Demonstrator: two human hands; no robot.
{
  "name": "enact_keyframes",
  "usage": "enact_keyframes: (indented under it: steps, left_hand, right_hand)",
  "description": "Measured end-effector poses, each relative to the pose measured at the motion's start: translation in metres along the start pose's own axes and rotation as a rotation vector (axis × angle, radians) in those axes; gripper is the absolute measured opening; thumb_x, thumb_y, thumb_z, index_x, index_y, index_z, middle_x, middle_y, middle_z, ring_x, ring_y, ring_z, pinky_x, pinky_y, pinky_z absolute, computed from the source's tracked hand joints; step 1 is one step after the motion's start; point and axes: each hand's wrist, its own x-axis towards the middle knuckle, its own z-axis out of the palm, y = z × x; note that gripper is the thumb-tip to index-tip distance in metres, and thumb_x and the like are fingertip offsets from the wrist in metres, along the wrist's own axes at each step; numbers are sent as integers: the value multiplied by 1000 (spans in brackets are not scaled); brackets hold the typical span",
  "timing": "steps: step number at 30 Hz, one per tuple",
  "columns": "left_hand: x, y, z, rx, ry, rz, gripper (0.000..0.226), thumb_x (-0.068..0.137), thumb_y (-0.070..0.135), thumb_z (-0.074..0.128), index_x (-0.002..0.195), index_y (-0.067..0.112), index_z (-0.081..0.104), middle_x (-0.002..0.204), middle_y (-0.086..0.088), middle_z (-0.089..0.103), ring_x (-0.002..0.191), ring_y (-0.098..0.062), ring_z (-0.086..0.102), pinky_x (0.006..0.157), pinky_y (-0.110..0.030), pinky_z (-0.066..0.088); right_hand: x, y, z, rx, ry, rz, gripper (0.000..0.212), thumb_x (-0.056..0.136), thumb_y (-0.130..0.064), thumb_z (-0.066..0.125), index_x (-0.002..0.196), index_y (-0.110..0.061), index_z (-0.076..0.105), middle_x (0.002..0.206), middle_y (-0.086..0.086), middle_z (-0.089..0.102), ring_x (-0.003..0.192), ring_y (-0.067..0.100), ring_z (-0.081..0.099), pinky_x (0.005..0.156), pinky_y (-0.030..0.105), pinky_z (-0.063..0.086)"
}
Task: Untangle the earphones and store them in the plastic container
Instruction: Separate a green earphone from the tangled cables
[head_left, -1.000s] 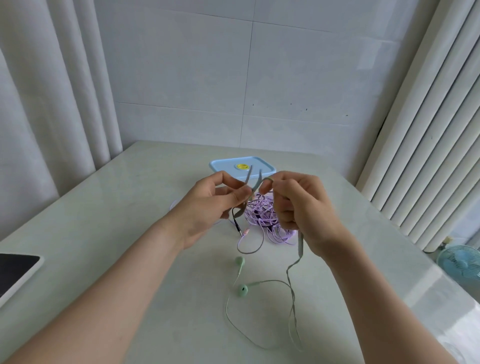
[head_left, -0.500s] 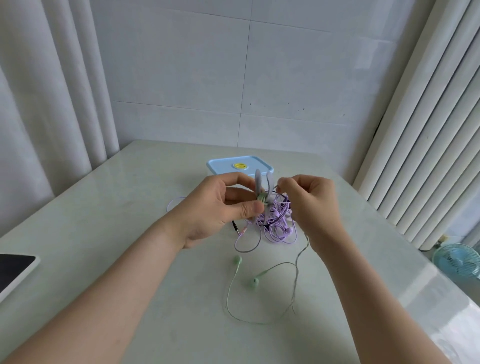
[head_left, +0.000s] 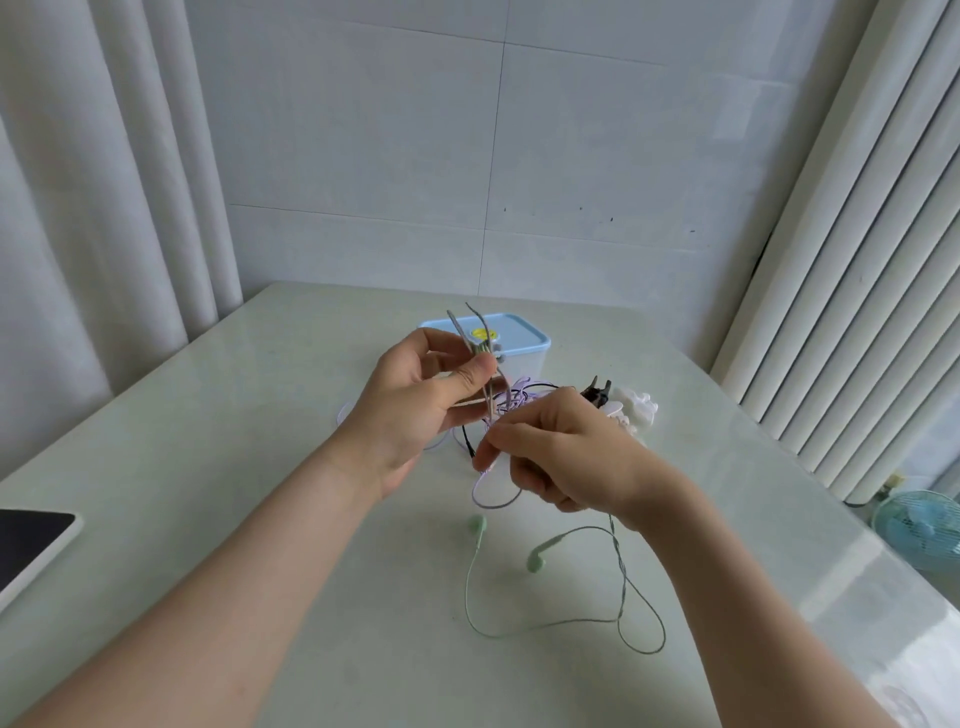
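Note:
My left hand (head_left: 415, 405) pinches a folded bundle of green earphone cable between thumb and fingers, its loops sticking up. My right hand (head_left: 561, 452) grips the same green cable lower down, just right of the left hand. The rest of the green earphones (head_left: 535, 561) trails on the table, both earbuds lying in front of my hands. A tangle of purple earphones (head_left: 514, 400) with a black cable lies behind my hands, partly hidden. The plastic container (head_left: 519, 343), its blue lid shut, stands behind them.
A white table (head_left: 208, 415) carries everything. A dark tablet (head_left: 26, 540) lies at the left edge. A black clip (head_left: 597, 395) and a white object (head_left: 636, 410) sit right of the tangle. A small blue fan (head_left: 919, 530) stands on the floor at right.
My right hand has dropped down and toward me along the green cable. My left hand has risen a little with the bundle. The cable on the table has shifted into a new loop.

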Motion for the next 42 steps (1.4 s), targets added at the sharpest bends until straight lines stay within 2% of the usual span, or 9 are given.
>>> enact_keyframes:
  steps: [3,7,12,15,18,23,28,38,42]
  left_hand:
    - [-1,-3,0,132,-10,-27,22,94,10,77,104,5,58,111,-16,77,86,-25,76,74,-35,60]
    - [0,-6,-6,240,-14,-79,29,92,17,80,104,4,58,94,-13,75,80,-21,69,78,-37,54]
    - [-6,-4,-5,125,-258,-134,35,85,31,80,100,7,59,94,-16,71,83,-33,65,83,-43,59]
    - [-8,-4,-1,265,-342,-121,45,83,30,84,104,-2,60,94,-23,73,82,-29,64,85,-42,57]
    - [-8,-4,-1,289,-324,-131,51,79,32,85,109,-2,62,104,-27,75,87,-27,63,89,-41,53]
    - [-5,-6,-3,276,-298,-140,32,93,17,77,114,-1,63,103,-16,80,90,-23,68,80,-29,59]
    - [-4,-7,-2,226,-245,-161,31,92,15,78,119,3,69,109,-17,79,91,-23,72,84,-31,61]
    - [0,-5,-14,433,-272,-109,20,96,16,76,116,18,80,103,-1,82,88,-7,74,81,-22,54]
    - [-4,-6,-14,455,-392,-88,24,93,12,79,117,16,80,103,5,80,85,-12,73,86,-27,59]
  right_hand:
    - [-5,-6,3,-43,53,-134,27,101,-12,59,85,-4,79,52,3,49,44,12,38,43,20,31]
    - [-5,-7,-2,64,258,-248,25,97,-4,59,76,5,70,51,5,46,46,15,35,48,23,30]
    - [3,-1,-4,14,498,-313,31,86,-16,57,78,12,50,60,11,31,57,20,26,51,31,22]
    - [4,4,-8,-279,769,-329,23,76,-22,62,62,-4,58,48,4,44,49,18,34,50,33,34]
    - [5,6,-8,-326,880,-337,23,75,-23,67,58,-10,60,49,5,50,53,26,43,53,33,39]
    - [9,9,-3,-359,957,-353,23,77,-25,69,60,-10,63,50,5,50,54,27,43,56,33,41]
    - [12,11,-2,-382,976,-377,14,84,-16,73,71,-17,68,53,-5,54,58,21,52,64,30,44]
    - [20,19,-4,-211,789,-260,9,89,-14,71,87,-21,78,64,-10,70,61,17,63,64,31,51]
    - [24,29,-15,-45,730,-151,20,98,-10,64,102,-23,79,54,-4,46,44,8,36,53,24,33]
